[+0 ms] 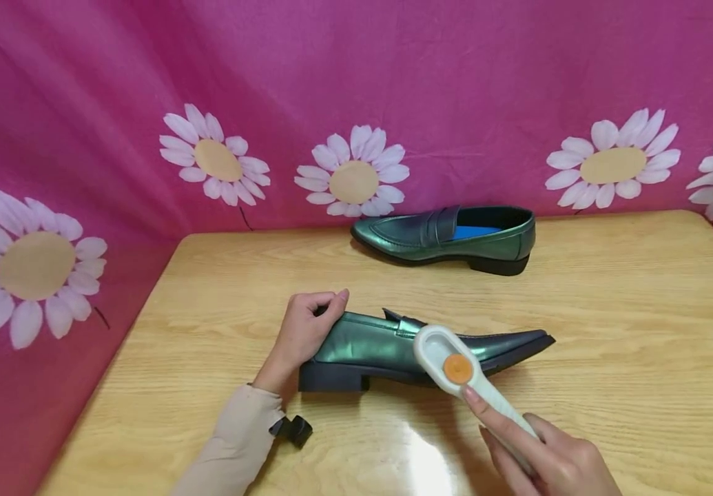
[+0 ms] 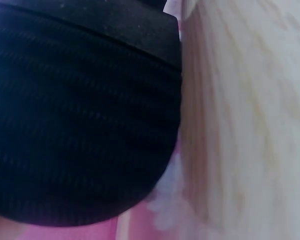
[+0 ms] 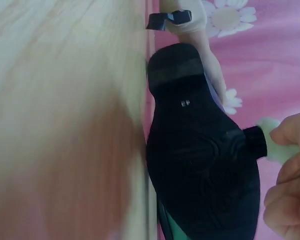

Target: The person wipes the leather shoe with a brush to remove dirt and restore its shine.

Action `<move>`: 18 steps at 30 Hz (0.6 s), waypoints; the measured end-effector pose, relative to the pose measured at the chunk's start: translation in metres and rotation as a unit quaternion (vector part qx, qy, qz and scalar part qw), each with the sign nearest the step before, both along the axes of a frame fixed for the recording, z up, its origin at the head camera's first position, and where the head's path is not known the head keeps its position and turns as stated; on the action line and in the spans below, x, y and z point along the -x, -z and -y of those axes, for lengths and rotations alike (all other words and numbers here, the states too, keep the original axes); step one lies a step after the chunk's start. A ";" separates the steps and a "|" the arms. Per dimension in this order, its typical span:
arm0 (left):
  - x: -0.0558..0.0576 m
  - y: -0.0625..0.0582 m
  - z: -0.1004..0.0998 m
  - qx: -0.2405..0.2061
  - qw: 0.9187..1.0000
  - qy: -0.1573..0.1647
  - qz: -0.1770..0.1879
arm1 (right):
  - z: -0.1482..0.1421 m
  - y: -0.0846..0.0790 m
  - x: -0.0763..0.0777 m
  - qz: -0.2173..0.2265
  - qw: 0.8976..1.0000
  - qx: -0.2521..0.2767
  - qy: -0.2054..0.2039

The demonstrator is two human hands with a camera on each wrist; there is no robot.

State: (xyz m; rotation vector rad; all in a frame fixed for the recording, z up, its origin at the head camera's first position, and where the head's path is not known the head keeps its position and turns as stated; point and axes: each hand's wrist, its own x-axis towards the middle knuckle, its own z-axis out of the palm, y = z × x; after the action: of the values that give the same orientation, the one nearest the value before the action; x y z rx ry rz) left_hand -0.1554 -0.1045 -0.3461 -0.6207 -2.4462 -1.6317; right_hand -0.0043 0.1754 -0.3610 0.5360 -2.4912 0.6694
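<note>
A metallic green loafer (image 1: pixel 356 341) lies over the table with its toe to the right, and in the head view my left hand (image 1: pixel 303 327) grips it at the heel end. Its black ridged heel (image 2: pixel 80 125) fills much of the left wrist view. A pale liquid shoe brush (image 1: pixel 495 399) with an orange button is held by my right hand (image 1: pixel 554 455), the forefinger stretched along the handle toward the button. The brush's black bristles (image 3: pixel 256 142) meet the edge of the dark sole (image 3: pixel 190 155) in the right wrist view.
Behind, a matching loafer (image 1: pixel 393 238) with a blue insole stands upright near the far edge of the wooden table (image 1: pixel 238 275). A pink cloth (image 1: pixel 474 89) printed with daisies hangs along the back and left. A black strap piece (image 1: pixel 299 431) is at my left sleeve.
</note>
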 end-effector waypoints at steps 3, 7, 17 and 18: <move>0.001 0.001 0.000 0.002 1.000 -0.005 -0.012 | -0.006 -0.005 0.000 0.024 0.999 0.018 0.036; 0.001 0.002 -0.001 0.004 0.999 -0.017 -0.029 | -0.011 -0.006 0.003 0.031 0.997 0.042 0.056; 0.000 0.002 0.000 0.006 0.999 -0.015 -0.037 | -0.015 -0.003 0.004 -0.006 0.999 0.035 0.026; 0.000 0.002 0.000 0.006 0.999 -0.016 -0.034 | -0.019 -0.003 0.006 -0.006 0.998 0.045 0.037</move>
State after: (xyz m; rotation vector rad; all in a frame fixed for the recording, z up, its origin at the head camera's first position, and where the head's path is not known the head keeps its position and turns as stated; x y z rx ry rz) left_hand -0.1550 -0.1046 -0.3480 -0.6243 -2.4062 -1.5588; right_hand -0.0099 0.1943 -0.3576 0.4116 -2.4437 0.7431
